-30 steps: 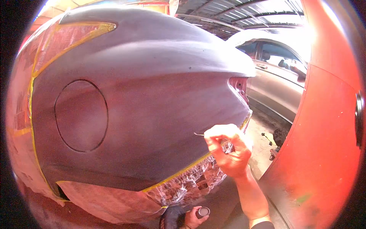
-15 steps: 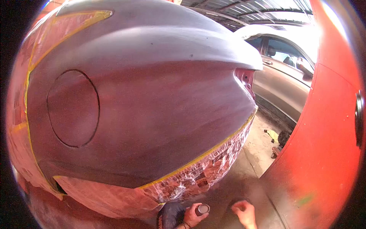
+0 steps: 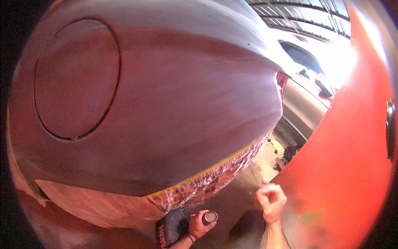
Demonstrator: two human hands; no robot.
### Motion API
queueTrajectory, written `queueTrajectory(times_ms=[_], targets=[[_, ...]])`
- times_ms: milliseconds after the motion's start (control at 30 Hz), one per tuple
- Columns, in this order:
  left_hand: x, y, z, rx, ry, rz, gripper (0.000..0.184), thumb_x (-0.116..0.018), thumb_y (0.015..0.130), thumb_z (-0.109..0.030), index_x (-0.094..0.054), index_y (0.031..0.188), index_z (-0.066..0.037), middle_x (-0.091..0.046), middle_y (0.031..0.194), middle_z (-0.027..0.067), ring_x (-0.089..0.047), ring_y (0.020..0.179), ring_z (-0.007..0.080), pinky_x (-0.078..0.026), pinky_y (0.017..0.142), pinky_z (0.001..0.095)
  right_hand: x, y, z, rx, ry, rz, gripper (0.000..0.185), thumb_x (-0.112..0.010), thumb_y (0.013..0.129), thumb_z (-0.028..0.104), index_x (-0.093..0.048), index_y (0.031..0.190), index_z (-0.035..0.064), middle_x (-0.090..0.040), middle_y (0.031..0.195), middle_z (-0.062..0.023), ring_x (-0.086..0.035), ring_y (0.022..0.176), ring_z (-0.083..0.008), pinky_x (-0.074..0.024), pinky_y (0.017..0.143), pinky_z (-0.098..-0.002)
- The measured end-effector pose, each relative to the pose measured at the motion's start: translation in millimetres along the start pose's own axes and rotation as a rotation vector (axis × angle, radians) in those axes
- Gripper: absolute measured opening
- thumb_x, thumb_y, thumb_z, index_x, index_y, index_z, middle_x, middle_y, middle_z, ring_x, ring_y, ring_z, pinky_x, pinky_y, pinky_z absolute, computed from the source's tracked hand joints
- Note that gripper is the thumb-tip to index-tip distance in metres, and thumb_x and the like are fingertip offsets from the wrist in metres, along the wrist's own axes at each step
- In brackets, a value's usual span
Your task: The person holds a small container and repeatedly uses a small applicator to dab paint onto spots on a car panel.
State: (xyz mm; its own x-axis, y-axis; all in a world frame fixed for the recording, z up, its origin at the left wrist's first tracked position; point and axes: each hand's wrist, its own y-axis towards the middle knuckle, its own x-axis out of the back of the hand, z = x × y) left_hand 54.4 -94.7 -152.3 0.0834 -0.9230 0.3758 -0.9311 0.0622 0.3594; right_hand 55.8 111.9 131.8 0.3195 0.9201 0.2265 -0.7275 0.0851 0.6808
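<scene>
My left hand [image 3: 198, 226] is wrapped round a small dark round container [image 3: 210, 216] with a pale grey top, low in the view beside my bent knee [image 3: 172, 228]. My right hand [image 3: 272, 201] is raised in front of the red panel, its fingers curled in toward the thumb. Whatever is between those fingers, if anything, I cannot make out. Ahead of both hands curves the dull grey-purple car body panel [image 3: 178, 108], with the round outline of a fuel door [image 3: 78, 83] on its left. Neither hand touches the car body.
Yellow tape and newspaper masking [image 3: 207, 182] cover the car's lower edge. A large red panel [image 3: 340, 162] stands close on my right. Behind it is another car [image 3: 302, 108], in a beige colour. A yellow-green item [image 3: 277, 146] lies on the floor.
My right hand has risen and come forward. My left hand, still around the container, has shifted slightly left and up. The view has moved nearer the car body and tilted.
</scene>
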Motion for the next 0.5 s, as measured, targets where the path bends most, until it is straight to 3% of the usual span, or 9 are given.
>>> queueTrajectory(times_ms=[100, 133, 167, 300, 400, 500], targets=[[-7.1, -0.9, 8.7, 0.011, -0.037, -0.015, 0.072, -0.094, 0.078, -0.049, -0.064, 0.133, -0.012, -0.078, 0.113, 0.0118, -0.074, 0.105, 0.0355, -0.052, 0.097, 0.0488, -29.6, 77.2, 54.4, 0.387, 0.020, 0.099, 0.014, -0.082, 0.089, 0.009, -0.071, 0.098, 0.0116, -0.075, 0.080, -0.0019, -0.075, 0.079, -0.0159, -0.0365, 0.126, -0.0623], [-7.9, -0.2, 10.8, 0.011, -0.049, -0.016, 0.072, -0.094, 0.078, -0.049, -0.064, 0.133, -0.012, -0.078, 0.113, 0.0116, -0.073, 0.105, 0.0353, -0.051, 0.098, 0.0486, -40.2, 99.2, 72.0, 0.467, 0.098, 0.183, 0.016, -0.079, 0.089, 0.006, -0.070, 0.101, 0.0118, -0.074, 0.078, -0.0022, -0.074, 0.077, -0.0158, -0.0336, 0.128, -0.0626], [-9.6, -1.1, 12.5, -0.005, -0.064, -0.034, 0.073, -0.094, 0.079, -0.049, -0.063, 0.134, -0.012, -0.077, 0.117, 0.0118, -0.073, 0.107, 0.0351, -0.050, 0.100, 0.0487, -50.4, 118.6, 83.1, 0.558, 0.102, 0.220, 0.021, -0.077, 0.091, -0.001, -0.061, 0.099, 0.0106, -0.065, 0.080, -0.0031, -0.068, 0.065, -0.0140, -0.0331, 0.130, -0.0632], [-11.8, -2.3, 17.2, -0.027, -0.094, -0.034, 0.074, -0.093, 0.079, -0.049, -0.062, 0.135, -0.012, -0.077, 0.119, 0.0114, -0.073, 0.109, 0.0341, -0.049, 0.100, 0.0503, -87.9, 168.4, 121.3, 0.635, 0.203, 0.229, 0.021, -0.071, 0.091, -0.005, -0.057, 0.096, 0.0101, -0.062, 0.075, -0.0023, -0.062, 0.057, -0.0121, -0.0250, 0.134, -0.0637], [-2.5, -1.4, 12.8, -0.003, -0.094, 0.003, 0.074, -0.093, 0.080, -0.049, -0.062, 0.135, -0.011, -0.077, 0.120, 0.0109, -0.073, 0.110, 0.0337, -0.048, 0.100, 0.0510, -100.1, 197.4, 131.3, 0.688, 0.211, 0.270, 0.024, -0.074, 0.085, -0.011, -0.065, 0.098, 0.0074, -0.074, 0.085, -0.0064, -0.071, 0.069, -0.0150, -0.0185, 0.135, -0.0636], [3.6, -0.2, 10.1, 0.027, -0.097, 0.036, 0.073, -0.092, 0.080, -0.049, -0.062, 0.135, -0.011, -0.077, 0.119, 0.0108, -0.073, 0.110, 0.0336, -0.048, 0.100, 0.0511, -107.6, 216.5, 141.4, 0.715, 0.129, 0.229, 0.024, -0.074, 0.084, -0.012, -0.066, 0.099, 0.0055, -0.075, 0.085, -0.0081, -0.067, 0.065, -0.0119, -0.0156, 0.136, -0.0630]])
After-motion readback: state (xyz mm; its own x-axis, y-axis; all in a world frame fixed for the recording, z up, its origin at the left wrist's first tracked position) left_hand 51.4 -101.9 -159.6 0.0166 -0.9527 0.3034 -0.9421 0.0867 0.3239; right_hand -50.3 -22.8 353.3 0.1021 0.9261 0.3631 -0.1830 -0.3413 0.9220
